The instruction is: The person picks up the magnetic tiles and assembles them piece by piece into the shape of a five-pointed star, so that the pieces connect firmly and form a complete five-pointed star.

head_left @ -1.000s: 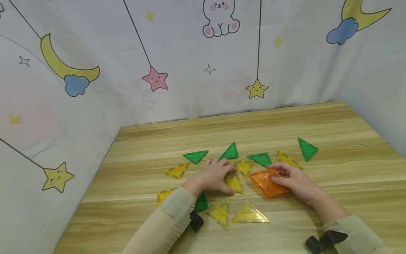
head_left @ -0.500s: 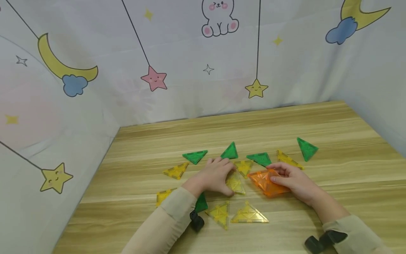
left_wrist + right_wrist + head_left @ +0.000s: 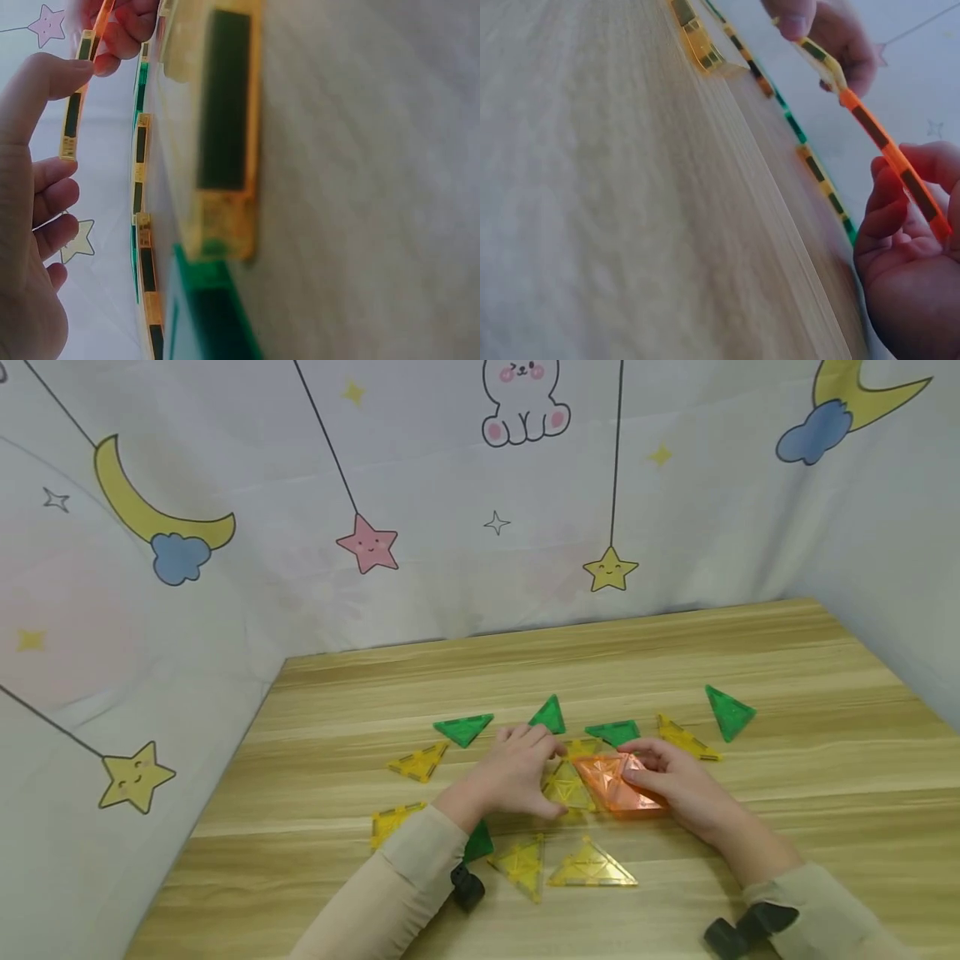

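My left hand [image 3: 517, 774] holds a yellow translucent triangular magnetic tile [image 3: 570, 789] by its edges, thumb at the near side. Opposite it, my right hand [image 3: 686, 789] pinches an orange magnetic tile piece [image 3: 611, 785], which looks made of joined triangles. The orange edge meets the yellow tile's right side. In the right wrist view the orange piece [image 3: 889, 150] and the yellow tile [image 3: 821, 56] join at a slight angle, raised off the table. Fingers hide part of both pieces.
Around the hands lie yellow triangles [image 3: 592, 867], [image 3: 522, 867] and green triangles [image 3: 462, 729], [image 3: 730, 713], several of each, flat on the wooden table [image 3: 810, 693]. A green tile [image 3: 478, 842] is partly under my left wrist. A printed curtain [image 3: 450, 602] stands behind the table.
My right hand has moved left with the orange piece, closing the gap to the yellow tile. My left hand and the yellow tile have shifted slightly right.
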A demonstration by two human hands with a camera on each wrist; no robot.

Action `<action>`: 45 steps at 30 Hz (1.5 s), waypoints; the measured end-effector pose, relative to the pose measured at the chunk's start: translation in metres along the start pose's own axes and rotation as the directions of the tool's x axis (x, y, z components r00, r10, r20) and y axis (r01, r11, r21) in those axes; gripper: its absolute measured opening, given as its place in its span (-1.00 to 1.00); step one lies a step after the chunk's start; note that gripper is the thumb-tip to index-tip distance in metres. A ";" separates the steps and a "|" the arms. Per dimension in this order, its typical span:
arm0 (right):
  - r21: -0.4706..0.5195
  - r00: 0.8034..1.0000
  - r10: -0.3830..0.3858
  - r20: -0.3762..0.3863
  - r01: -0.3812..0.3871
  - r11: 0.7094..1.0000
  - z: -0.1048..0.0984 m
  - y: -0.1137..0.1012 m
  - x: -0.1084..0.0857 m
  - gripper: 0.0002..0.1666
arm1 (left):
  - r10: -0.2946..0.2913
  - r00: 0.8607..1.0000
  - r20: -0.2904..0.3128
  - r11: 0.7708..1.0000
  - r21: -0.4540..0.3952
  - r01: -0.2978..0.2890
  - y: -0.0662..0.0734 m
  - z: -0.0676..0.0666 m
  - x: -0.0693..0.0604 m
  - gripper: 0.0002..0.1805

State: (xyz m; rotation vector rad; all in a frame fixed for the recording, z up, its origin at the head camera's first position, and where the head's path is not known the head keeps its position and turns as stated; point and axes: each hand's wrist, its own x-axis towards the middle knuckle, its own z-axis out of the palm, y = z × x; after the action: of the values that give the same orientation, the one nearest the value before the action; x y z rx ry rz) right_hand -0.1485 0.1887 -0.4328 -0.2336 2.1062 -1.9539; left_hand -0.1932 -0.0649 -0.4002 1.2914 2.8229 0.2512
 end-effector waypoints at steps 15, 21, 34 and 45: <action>-0.105 0.997 0.072 0.001 -0.071 0.992 0.003 0.000 0.003 -0.43 | 0.010 0.999 -0.032 1.000 -0.022 -0.011 0.009 0.002 0.008 -0.24; -0.126 0.997 0.080 0.008 -0.078 0.989 0.004 -0.004 0.002 -0.44 | 0.039 0.998 -0.042 0.998 -0.046 -0.041 0.011 0.001 0.009 -0.25; -0.025 1.000 0.020 -0.013 -0.020 0.999 -0.004 -0.007 -0.003 -0.45 | 0.018 0.999 -0.034 0.983 -0.184 -0.024 0.004 0.004 0.012 -0.13; 0.011 0.998 -0.014 -0.054 0.014 1.000 -0.017 -0.003 -0.010 -0.48 | -0.100 0.994 0.053 0.982 -0.153 0.107 0.003 0.009 0.017 -0.15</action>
State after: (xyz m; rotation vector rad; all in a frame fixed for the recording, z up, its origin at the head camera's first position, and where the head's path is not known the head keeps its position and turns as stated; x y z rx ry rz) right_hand -0.1440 0.2078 -0.4275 -0.1962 2.1316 -2.0007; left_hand -0.2008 -0.0490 -0.4076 1.1020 2.7583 0.4231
